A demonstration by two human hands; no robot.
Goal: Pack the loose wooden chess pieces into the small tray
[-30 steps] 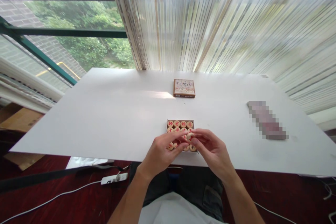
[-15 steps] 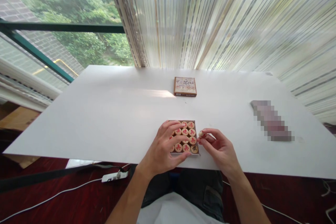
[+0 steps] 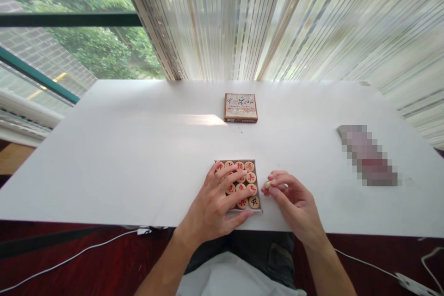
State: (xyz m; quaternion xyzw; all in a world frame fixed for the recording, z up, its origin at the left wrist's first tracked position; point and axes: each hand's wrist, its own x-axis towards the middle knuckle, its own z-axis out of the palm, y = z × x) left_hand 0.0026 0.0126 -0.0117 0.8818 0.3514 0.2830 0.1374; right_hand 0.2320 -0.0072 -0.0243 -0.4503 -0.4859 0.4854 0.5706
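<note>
A shallow open box [image 3: 257, 184] holds rows of round wooden Chinese chess pieces [image 3: 249, 166], most marked in red. One black-marked piece [image 3: 254, 201] sits in its near right corner. My left hand [image 3: 215, 200] lies palm down over the box with fingers spread across the pieces, hiding many on the left side. Just right of the box, my right hand [image 3: 294, 201] pinches a single chess piece [image 3: 267, 185] between thumb and fingers. That piece is held off the box, and its marking cannot be read.
A closed printed box labelled Chinese chess [image 3: 240, 108] lies farther back on the white table [image 3: 138, 162]. A blurred-out flat object [image 3: 369, 155] rests at the right. The table's near edge runs close to my body, and striped curtains [image 3: 222, 23] hang behind.
The camera view has shifted a little. My right hand is slightly farther from the box, still pinching the piece, which is turned differently. My left hand stays over the box.
</note>
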